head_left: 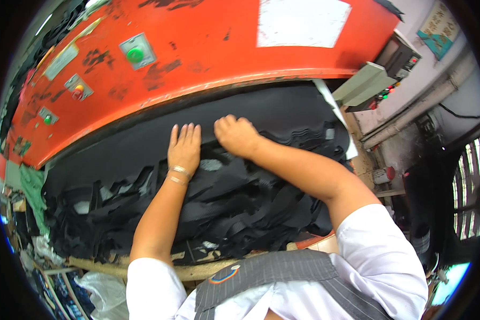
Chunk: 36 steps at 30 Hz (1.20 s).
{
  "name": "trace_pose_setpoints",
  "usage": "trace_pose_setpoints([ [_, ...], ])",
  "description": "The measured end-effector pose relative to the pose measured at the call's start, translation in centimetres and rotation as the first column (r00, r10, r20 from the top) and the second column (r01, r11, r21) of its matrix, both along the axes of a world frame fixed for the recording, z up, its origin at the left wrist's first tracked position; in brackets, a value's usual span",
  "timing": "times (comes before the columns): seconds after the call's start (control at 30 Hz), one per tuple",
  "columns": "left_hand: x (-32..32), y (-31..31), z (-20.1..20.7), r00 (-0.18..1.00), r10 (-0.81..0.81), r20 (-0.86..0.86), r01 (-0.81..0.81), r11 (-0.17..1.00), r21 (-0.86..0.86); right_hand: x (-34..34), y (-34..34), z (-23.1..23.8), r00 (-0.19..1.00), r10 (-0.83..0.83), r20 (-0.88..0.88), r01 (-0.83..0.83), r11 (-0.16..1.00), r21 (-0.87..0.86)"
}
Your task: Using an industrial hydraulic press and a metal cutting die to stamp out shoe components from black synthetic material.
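Black sheet (pixel 282 114): both hands flat, near press edge.

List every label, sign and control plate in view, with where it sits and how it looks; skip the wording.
White rectangular sheet: top middle of the orange machine face, plain.
Teal and cream wall sign: upper right, tilted rectangle.
Grey plate with green button: upper left of the machine.
Grey plate with red button: further left.
Pale long label: above that plate.
Grey control box: right, small coloured lights.
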<state>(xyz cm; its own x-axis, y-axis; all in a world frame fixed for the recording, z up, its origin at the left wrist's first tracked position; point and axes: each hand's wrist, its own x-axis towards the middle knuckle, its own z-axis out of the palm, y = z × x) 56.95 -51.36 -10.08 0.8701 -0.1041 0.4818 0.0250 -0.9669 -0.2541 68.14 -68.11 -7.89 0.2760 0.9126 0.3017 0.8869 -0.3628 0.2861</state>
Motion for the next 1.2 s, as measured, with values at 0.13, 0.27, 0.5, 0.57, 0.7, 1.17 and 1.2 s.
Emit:
trace_pose_setpoints([
  [0.13, -2.7, 0.5, -0.3, 0.985, 0.041, -0.166, -0.049, 0.998, -0.045, -2.3, -0.2, -0.9, 0.992, 0.055, 0.11, -0.062, 0.996, 0.065],
  [0.27, -2.7, -1.7, 1.7, 0.967, -0.039, -0.251, -0.017, 0.976, -0.219, -2.2, -0.9, -1.8, 0.997, 0.012, 0.079, -0.018, 0.997, 0.073],
  [0.5, -1.8, -0.4, 0.6, 0.971, -0.059, -0.233, 0.006, 0.976, -0.22, -3.3, -0.2, -1.6, 0.997, -0.027, 0.071, 0.026, 1.0, 0.008],
  [0.57, -1.5, -0.5, 0.9, 0.973, -0.064, -0.224, 0.012, 0.974, -0.225, -3.7, 0.1, -2.0, 0.997, -0.063, 0.034, 0.062, 0.998, 0.028],
  [0.7, -0.3, -1.4, 1.0, 0.956, -0.071, -0.285, 0.013, 0.979, -0.202, -3.1, -0.9, -1.7, 0.992, -0.117, -0.048, 0.118, 0.993, 0.009],
  [1.17, -1.1, -1.4, 2.3, 0.872, 0.006, -0.489, -0.126, 0.969, -0.214, 27.1, -43.3, 16.6, 0.75, -0.501, -0.431, 0.571, 0.162, 0.805],
  [1.2, -1.4, -0.7, 2.1, 0.873, 0.016, -0.488, -0.133, 0.969, -0.208, 29.0, -45.5, 16.4, 0.668, -0.574, -0.473, 0.639, 0.116, 0.761],
])
